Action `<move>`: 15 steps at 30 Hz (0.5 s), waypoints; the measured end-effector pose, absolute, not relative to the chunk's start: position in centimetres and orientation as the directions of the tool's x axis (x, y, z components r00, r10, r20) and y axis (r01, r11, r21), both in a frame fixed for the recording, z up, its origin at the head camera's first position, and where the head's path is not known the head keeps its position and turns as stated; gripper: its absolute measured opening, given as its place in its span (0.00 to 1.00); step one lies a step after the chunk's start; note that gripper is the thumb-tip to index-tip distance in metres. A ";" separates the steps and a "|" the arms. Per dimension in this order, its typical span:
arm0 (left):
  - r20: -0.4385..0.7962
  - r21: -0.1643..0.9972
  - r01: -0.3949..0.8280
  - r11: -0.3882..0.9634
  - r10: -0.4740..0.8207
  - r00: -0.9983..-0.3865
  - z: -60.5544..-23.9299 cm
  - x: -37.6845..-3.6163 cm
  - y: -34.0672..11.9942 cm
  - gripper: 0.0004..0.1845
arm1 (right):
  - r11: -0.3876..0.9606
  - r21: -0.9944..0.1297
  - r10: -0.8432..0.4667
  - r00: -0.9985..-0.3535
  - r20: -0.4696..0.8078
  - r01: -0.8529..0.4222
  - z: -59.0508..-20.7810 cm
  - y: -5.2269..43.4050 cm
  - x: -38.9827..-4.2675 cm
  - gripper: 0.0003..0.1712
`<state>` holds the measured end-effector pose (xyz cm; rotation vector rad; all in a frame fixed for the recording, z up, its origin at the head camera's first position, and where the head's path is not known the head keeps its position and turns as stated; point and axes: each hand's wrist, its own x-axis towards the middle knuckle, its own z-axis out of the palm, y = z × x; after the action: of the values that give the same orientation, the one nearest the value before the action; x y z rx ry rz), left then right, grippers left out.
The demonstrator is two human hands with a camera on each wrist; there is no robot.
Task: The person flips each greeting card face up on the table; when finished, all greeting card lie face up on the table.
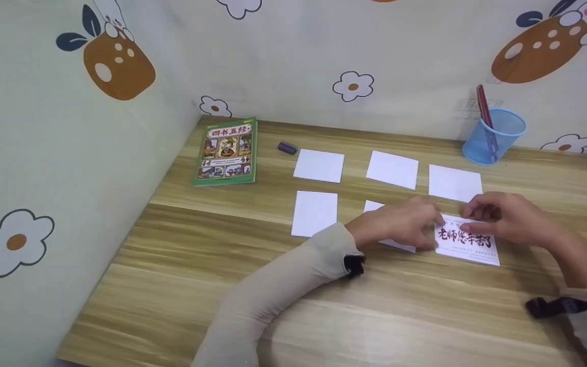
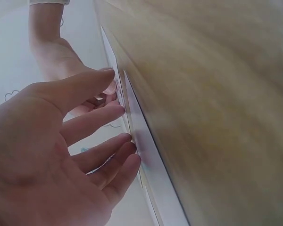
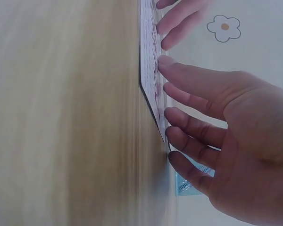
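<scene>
Flowered, cream-coloured walls close in a wooden worktop [image 1: 212, 285] on which white cards are laid in two rows. Between the two hands lies the printed card [image 1: 468, 246], face up and flat on the wood, its long axis running from one hand to the other and its line of dark red characters reading along that axis, slightly skewed to the worktop's front edge. The left hand [image 1: 400, 224] rests at the card's left end with straight, relaxed fingers [image 2: 96, 120], fingertips touching the card's edge, an open grip that encloses nothing; its palm lies over a blank card [image 1: 398, 243]. The right hand [image 1: 507, 219] sits at the card's far right corner, fingers [image 3: 188, 94] stretched flat with their tips on the card's surface, likewise an open grip pressing rather than holding. Beyond both hands lie more blank cards [image 1: 319, 165], with a blue mesh pen cup [image 1: 495, 136] behind the right hand and a green book [image 1: 226, 152] well off to the left.
</scene>
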<state>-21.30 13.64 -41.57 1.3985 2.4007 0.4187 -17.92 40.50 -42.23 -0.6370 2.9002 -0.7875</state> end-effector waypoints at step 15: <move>-0.093 0.430 0.780 0.454 0.882 -0.462 -40.3 -23.1 10.1 0.27 | 0.778 -0.467 -0.443 -0.894 0.068 -0.420 -41.9 38.0 -17.9 0.09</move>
<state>-23.10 10.09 -40.27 1.4209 2.4052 0.4752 -17.89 38.05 -41.86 -0.7089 2.9189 -0.7501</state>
